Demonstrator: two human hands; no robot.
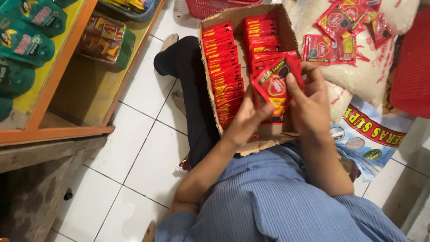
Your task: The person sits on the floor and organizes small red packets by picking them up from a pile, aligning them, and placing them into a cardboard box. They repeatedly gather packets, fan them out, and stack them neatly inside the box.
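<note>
Red sachets (274, 87), a small fanned stack, pinched between both my hands over the near end of the cardboard box (251, 144). Left hand (247, 117) grips the stack from below, fingers curled on its lower edge; right hand (309, 101) clamps the right side, thumb on the front face. Sachets are flat, glossy red with a yellow patch and a dark round spot, tilted toward me. Room: tight. Box walls sit just left and right of my hands, near flap is torn and touches my blue striped shirt (277, 197). Inside the box, two rows of the same red packets (224, 71) stand on edge, left row full, right row partly hidden by the stack. Box rests across my lap, black trouser leg (192, 89) running under its left side. Right of the box: white rice sacks (367, 71) with loose red sachets (340, 31) on top, touching the box wall. Left: open white tile floor (134, 152), then an orange-edged shelf (67, 67) with green packs (27, 40). Red basket (210, 6) beyond the box's far end.
</note>
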